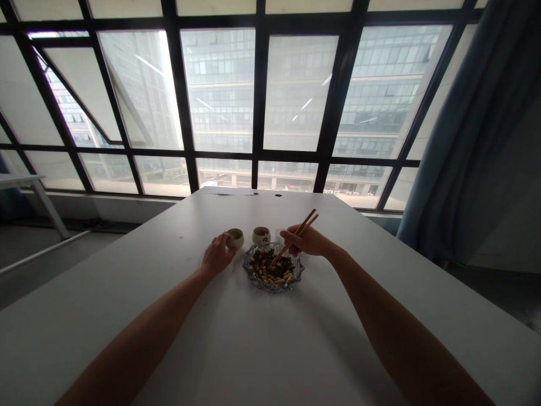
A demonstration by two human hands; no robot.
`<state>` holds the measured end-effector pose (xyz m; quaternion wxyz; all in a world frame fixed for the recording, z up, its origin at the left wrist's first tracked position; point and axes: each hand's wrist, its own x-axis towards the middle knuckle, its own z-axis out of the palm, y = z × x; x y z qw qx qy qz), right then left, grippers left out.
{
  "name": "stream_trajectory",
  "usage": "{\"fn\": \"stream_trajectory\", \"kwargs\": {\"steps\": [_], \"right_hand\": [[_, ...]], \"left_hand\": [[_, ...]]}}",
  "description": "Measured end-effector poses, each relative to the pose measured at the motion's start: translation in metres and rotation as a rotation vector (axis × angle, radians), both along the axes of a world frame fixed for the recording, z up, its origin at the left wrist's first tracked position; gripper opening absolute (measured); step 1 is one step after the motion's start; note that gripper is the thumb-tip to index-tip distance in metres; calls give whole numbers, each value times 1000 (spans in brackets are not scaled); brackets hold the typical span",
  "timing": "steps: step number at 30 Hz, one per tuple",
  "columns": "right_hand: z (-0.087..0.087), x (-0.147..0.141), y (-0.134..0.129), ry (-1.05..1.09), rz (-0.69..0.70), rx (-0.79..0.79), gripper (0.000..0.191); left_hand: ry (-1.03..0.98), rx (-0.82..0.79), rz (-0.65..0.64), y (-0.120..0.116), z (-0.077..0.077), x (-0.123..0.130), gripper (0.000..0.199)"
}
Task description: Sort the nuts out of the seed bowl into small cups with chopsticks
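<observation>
A pair of wooden chopsticks (305,223) is gripped in my right hand (308,241), slanting down into a scalloped clear glass bowl (274,288). Dark pieces (282,265) lie in the bowl, with tan nut-like pieces (274,278) at its near side. The chopstick tips are among the dark pieces; whether they pinch one is too small to tell. My left hand (218,254) is wrapped round the side of a small pale cup (235,238), left of the bowl. Behind the bowl stands a second small cup (261,234) with a dark mark and something dark inside.
A clear container (280,234) is partly hidden behind my right hand. White paper (228,191) and small dark items lie at the far edge of the white table (169,316). Windows stand beyond it, a blue curtain (448,141) at right, another table (21,180) at left.
</observation>
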<state>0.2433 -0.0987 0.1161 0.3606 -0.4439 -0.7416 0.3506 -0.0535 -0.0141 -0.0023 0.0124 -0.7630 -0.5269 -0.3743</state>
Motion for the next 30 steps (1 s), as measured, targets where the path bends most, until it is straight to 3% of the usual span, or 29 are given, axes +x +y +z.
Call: {"fn": "stream_trajectory", "kwargs": {"steps": [9,17,23,30], "right_hand": [[5,2,-4,37,-108,176,55],[2,2,-2,-53,-53,185,48],[6,6,-2,57,-118,182,60],[-3,19,13,199,-269,129,70]], "left_hand": [[-1,8,0,2,-3,0,31],[-1,10,-4,3,-4,-1,31],[4,1,-2,3,-3,-1,31],[13,-14,-1,0,-1,0,31]]}}
